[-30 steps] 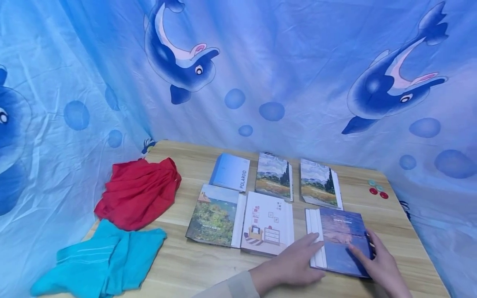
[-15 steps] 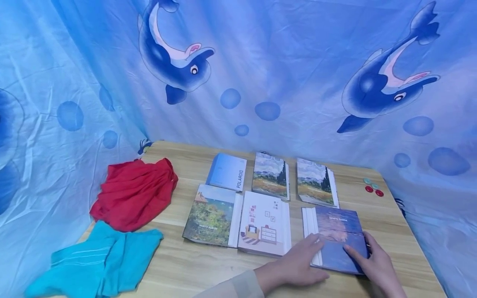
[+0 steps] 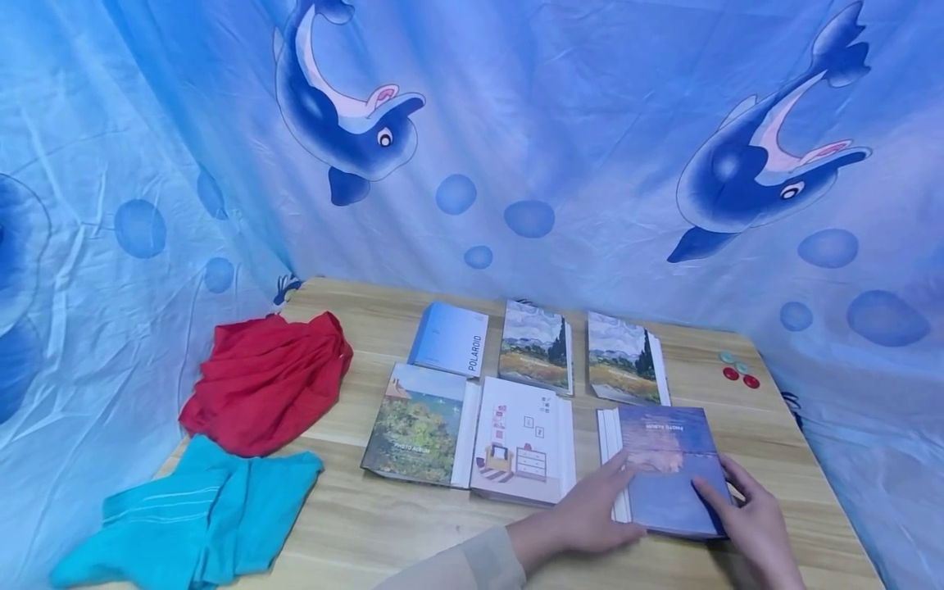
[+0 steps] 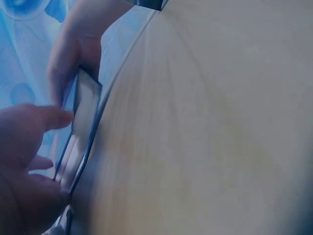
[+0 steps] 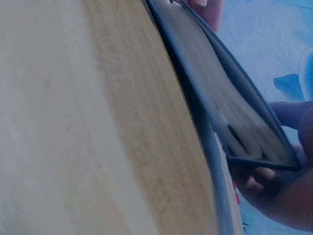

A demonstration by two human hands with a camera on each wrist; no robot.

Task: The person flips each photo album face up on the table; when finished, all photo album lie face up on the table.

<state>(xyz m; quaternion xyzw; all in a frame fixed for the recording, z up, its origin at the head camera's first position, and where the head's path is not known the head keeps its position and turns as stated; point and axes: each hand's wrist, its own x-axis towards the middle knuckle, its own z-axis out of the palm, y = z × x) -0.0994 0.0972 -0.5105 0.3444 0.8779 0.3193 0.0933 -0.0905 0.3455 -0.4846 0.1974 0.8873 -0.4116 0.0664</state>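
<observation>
two hands work at one dark blue photo album with a pinkish sunset cover (image 3: 669, 467), which lies at the near right of the light wooden table (image 3: 383, 524), just in front of the right one of two landscape-painting albums (image 3: 625, 359). the left hand (image 3: 590, 512) rests at the album's white spine edge, fingers fairly straight and laid against it rather than wrapped round. the right hand (image 3: 745, 512) takes the album's right edge, thumb on the cover and fingers curled under; the right wrist view shows the cover (image 5: 230, 103) lifted slightly off the table there. to the left lie a white album with a room drawing (image 3: 525, 441) and a green garden-scene album (image 3: 419, 424), touching side by side. behind them sits a pale blue polaroid album (image 3: 451, 339). a crumpled red cloth (image 3: 267, 383) and a turquoise cloth (image 3: 184, 516) lie at the far left.
</observation>
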